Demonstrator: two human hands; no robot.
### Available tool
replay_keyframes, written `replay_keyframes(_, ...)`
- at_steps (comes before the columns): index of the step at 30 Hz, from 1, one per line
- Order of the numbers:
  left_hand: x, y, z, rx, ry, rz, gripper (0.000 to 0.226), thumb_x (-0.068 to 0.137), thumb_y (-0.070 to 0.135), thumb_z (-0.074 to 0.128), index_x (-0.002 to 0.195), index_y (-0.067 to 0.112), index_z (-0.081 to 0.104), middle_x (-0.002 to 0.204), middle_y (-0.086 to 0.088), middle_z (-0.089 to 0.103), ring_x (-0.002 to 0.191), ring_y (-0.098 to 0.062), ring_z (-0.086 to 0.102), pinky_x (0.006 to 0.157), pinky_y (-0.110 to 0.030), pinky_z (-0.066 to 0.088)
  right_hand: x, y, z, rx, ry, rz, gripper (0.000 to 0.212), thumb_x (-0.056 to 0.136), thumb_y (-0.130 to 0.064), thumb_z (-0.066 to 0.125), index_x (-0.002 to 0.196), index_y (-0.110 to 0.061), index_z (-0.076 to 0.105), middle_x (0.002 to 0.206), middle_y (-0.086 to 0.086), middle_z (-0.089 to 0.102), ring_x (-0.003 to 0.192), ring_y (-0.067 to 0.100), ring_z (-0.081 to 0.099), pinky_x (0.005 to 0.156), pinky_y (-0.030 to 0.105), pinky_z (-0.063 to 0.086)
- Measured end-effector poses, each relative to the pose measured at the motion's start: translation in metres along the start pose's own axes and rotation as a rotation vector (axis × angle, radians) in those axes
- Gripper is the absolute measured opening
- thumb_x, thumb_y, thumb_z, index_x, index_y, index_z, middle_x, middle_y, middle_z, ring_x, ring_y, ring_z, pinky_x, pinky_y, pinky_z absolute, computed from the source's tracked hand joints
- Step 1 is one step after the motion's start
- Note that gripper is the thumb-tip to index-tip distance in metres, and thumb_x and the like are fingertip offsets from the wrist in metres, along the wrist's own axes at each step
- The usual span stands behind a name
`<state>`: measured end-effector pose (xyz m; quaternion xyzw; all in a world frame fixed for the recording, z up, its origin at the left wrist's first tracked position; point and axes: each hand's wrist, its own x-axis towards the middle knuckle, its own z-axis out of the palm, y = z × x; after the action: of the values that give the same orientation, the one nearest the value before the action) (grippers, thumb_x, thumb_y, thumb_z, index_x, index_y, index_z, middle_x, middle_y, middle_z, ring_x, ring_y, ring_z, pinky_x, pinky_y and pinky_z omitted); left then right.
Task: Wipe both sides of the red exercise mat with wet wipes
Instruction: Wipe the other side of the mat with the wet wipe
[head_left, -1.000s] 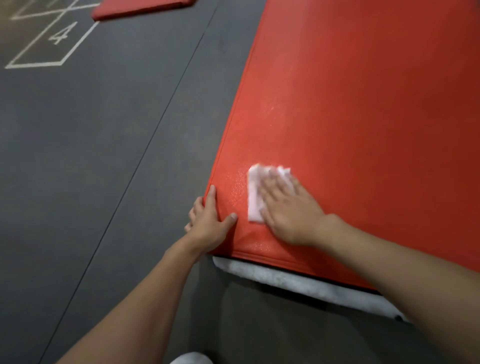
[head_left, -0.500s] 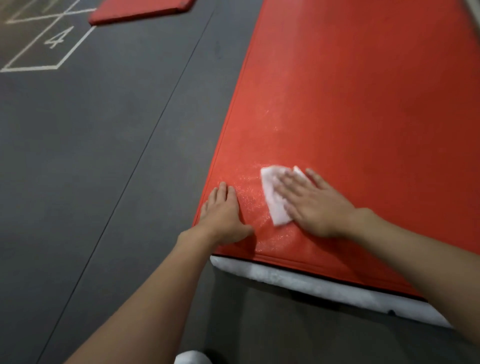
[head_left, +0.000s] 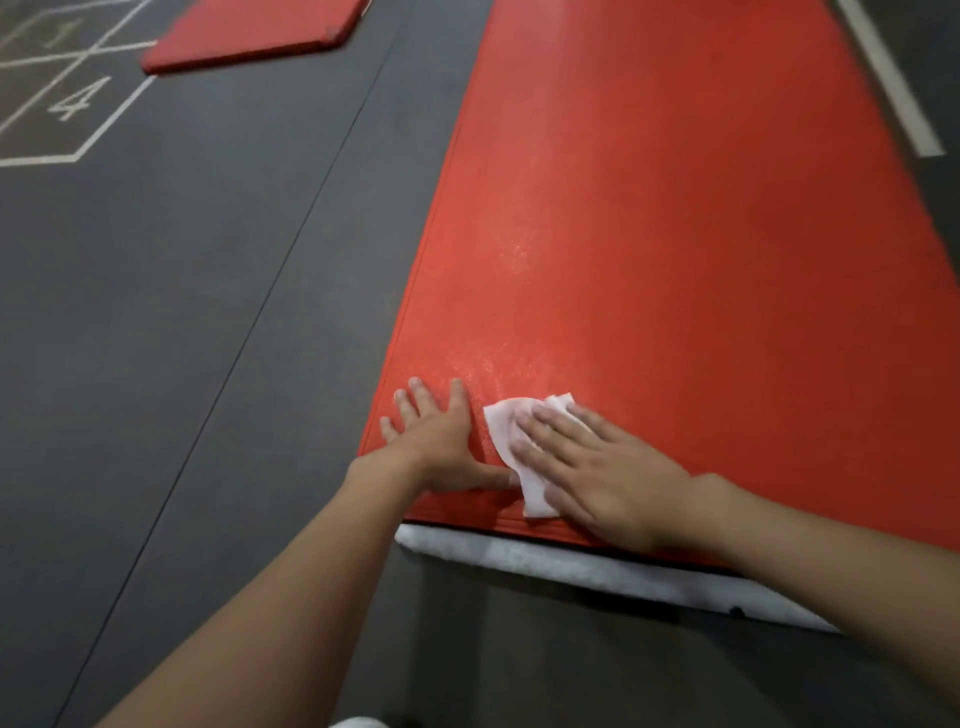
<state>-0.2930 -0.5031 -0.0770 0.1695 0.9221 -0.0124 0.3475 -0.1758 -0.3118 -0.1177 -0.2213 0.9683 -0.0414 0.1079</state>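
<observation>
Top side of the red mat (head_left: 675, 234) was being wiped. The right hand (head_left: 608, 478), fingers flat, pressed the wet wipe (head_left: 504, 423) at the mat's near-left corner, and the left hand (head_left: 441, 447) lay flat beside it, grasping nothing. The next move likely called for strokes farther up the mat.

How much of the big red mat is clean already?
Only a little. Done: a shiny wet patch on the mat by its near left corner. Happening now: the right hand presses a white wipe flat there, with the left hand flat beside it. Left: the rest of the top looks dry, and the underside is hidden, probably unwiped.
</observation>
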Motion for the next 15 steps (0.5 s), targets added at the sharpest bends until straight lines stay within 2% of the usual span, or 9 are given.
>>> replay_keyframes(1, 0.000, 0.002, 0.000, 0.008, 0.002, -0.001, 0.140, 0.061, 0.080, 0.069, 0.150, 0.026, -0.025, 0.152, -0.028, -0.033, 0.143, -0.045, -0.025, 0.117, -0.062, -0.003, 0.000, 0.013, -0.003, 0.006, 0.000, 0.036, 0.061, 0.101, -0.047, -0.002, 0.157, -0.024, -0.010, 0.162, -0.001, -0.021, 0.147, 0.015, -0.028, 0.118, 0.042, -0.019)
replay_keyframes(4, -0.001, 0.008, 0.003, 0.035, 0.021, -0.024, 0.141, 0.059, 0.081, 0.069, 0.149, 0.030, -0.027, 0.151, -0.029, -0.033, 0.142, -0.048, -0.025, 0.115, -0.065, -0.002, 0.005, 0.033, -0.015, 0.030, 0.003, 0.368, 0.061, 0.101, -0.045, 0.003, 0.156, -0.023, -0.013, 0.164, 0.000, -0.019, 0.144, 0.015, -0.031, 0.119, 0.045, -0.018)
replay_keyframes(5, -0.001, 0.010, 0.005, 0.033, 0.034, -0.034, 0.140, 0.060, 0.080, 0.069, 0.149, 0.029, -0.026, 0.151, -0.029, -0.032, 0.142, -0.048, -0.025, 0.115, -0.066, -0.001, 0.006, 0.027, -0.011, 0.047, 0.031, 0.386, 0.062, 0.102, -0.044, 0.004, 0.156, -0.020, -0.013, 0.164, 0.004, -0.017, 0.144, 0.019, -0.030, 0.119, 0.046, -0.017)
replay_keyframes(6, -0.001, 0.012, 0.006, 0.037, 0.047, -0.037, 0.139, 0.062, 0.078, 0.070, 0.150, 0.029, -0.025, 0.152, -0.030, -0.032, 0.142, -0.048, -0.024, 0.114, -0.067, -0.001, 0.003, 0.016, -0.003, 0.049, 0.070, 0.319, 0.062, 0.102, -0.044, 0.003, 0.156, -0.017, -0.010, 0.164, 0.008, -0.015, 0.146, 0.024, -0.027, 0.120, 0.047, -0.017)
replay_keyframes(9, -0.004, 0.014, 0.007, 0.035, 0.059, -0.054, 0.134, 0.067, 0.073, 0.070, 0.150, 0.026, -0.024, 0.152, -0.029, -0.032, 0.142, -0.047, -0.025, 0.113, -0.068, -0.001, -0.015, 0.006, 0.003, -0.010, 0.029, 0.029, 0.060, 0.103, -0.045, 0.005, 0.157, -0.021, 0.002, 0.163, 0.004, -0.006, 0.151, 0.023, -0.013, 0.120, 0.046, -0.010)
replay_keyframes(10, -0.005, 0.016, 0.008, 0.033, 0.062, -0.054, 0.134, 0.069, 0.071, 0.071, 0.151, 0.024, -0.024, 0.152, -0.028, -0.032, 0.142, -0.045, -0.026, 0.113, -0.068, -0.001, -0.016, 0.020, 0.000, -0.009, 0.031, 0.060, 0.060, 0.102, -0.046, 0.002, 0.157, -0.024, -0.002, 0.164, 0.000, -0.010, 0.150, 0.019, -0.017, 0.120, 0.043, -0.013)
replay_keyframes(13, -0.009, 0.026, 0.010, 0.076, 0.115, 0.033, 0.126, 0.077, 0.059, 0.071, 0.152, 0.013, -0.019, 0.157, -0.020, -0.028, 0.146, -0.035, -0.024, 0.117, -0.058, -0.001, -0.012, 0.049, -0.013, 0.029, 0.003, 0.402, 0.061, 0.101, -0.045, 0.002, 0.156, -0.024, -0.011, 0.165, 0.000, -0.015, 0.146, 0.017, -0.027, 0.120, 0.043, -0.015)
replay_keyframes(14, -0.010, 0.030, 0.012, 0.102, 0.146, 0.080, 0.121, 0.081, 0.053, 0.071, 0.153, 0.010, -0.016, 0.159, -0.018, -0.024, 0.148, -0.033, -0.020, 0.119, -0.052, 0.001, -0.012, 0.045, -0.010, 0.037, 0.025, 0.427, 0.062, 0.101, -0.044, 0.004, 0.157, -0.021, -0.008, 0.165, 0.004, -0.013, 0.147, 0.020, -0.025, 0.121, 0.045, -0.013)
replay_keyframes(15, -0.011, 0.034, 0.014, 0.123, 0.169, 0.117, 0.117, 0.083, 0.047, 0.071, 0.153, 0.007, -0.013, 0.160, -0.018, -0.020, 0.149, -0.033, -0.016, 0.120, -0.048, 0.003, -0.014, 0.034, -0.003, 0.035, 0.061, 0.358, 0.062, 0.102, -0.043, 0.005, 0.158, -0.017, -0.002, 0.165, 0.008, -0.008, 0.149, 0.025, -0.020, 0.122, 0.048, -0.010)
